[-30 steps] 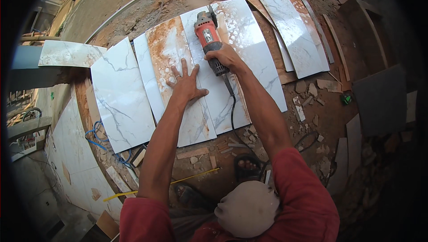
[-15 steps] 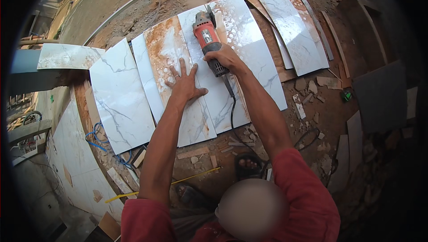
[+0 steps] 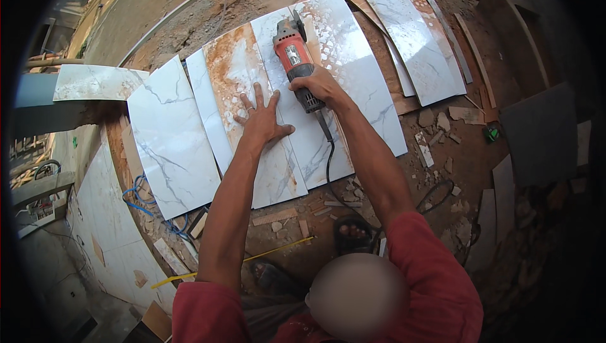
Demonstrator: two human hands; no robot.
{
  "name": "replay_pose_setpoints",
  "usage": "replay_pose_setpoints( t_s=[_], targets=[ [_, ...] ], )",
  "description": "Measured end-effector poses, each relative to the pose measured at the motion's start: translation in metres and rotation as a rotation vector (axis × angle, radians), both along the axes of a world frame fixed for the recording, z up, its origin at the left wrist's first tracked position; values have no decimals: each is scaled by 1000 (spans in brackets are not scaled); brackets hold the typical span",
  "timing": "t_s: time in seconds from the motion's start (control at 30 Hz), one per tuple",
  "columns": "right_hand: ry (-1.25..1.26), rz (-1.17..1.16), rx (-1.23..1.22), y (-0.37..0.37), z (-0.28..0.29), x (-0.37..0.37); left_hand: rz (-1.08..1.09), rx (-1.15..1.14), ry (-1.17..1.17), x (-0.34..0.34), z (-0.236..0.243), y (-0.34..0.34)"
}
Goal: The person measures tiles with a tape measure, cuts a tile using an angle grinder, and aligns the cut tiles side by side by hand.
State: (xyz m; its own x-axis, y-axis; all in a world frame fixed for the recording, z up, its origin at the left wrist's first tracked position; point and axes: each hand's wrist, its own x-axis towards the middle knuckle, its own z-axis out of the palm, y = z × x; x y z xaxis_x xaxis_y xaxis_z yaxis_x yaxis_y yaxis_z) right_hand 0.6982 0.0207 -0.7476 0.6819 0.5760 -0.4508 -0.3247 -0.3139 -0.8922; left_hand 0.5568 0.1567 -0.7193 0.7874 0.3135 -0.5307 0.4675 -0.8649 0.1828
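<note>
My right hand [image 3: 314, 85] grips a red-and-black angle grinder [image 3: 292, 52] over a white marble-veined tile [image 3: 372, 115], with its disc end near the far edge. Pale dust rises beyond it. The grinder's black cord [image 3: 330, 160] runs down over the tile toward me. My left hand [image 3: 264, 122] lies with fingers spread on the neighbouring tile [image 3: 271, 175], which has rust-coloured stains and flaking white patches. More marbled tiles [image 3: 167, 147] lie to the left, side by side and partly overlapping.
Stacked tiles [image 3: 410, 40] lie at the back right, beside a dark board [image 3: 540, 134]. A green tape measure [image 3: 492, 133], tile fragments [image 3: 424, 150], a blue cord [image 3: 139, 198] and a yellow strip [image 3: 278, 249] are on the ground. My sandalled feet [image 3: 350, 232] are below.
The grinder and my right hand have shifted slightly toward me relative to the tiles. My left hand stays in place, and the whole view has moved a little.
</note>
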Motion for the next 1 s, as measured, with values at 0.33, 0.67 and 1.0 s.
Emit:
replay_pose_setpoints(
  t_s=[0.33, 0.67, 1.0],
  targets=[
    [-27, 9, 20, -10, 5, -18, 3, 12, 21, 1, 1, 1],
    [-42, 11, -24, -10, 4, -12, -19, 40, -10, 0, -5, 0],
    [-30, -10, 14, -17, 1, -27, -10, 40, 4, 1, -3, 1]
  ],
)
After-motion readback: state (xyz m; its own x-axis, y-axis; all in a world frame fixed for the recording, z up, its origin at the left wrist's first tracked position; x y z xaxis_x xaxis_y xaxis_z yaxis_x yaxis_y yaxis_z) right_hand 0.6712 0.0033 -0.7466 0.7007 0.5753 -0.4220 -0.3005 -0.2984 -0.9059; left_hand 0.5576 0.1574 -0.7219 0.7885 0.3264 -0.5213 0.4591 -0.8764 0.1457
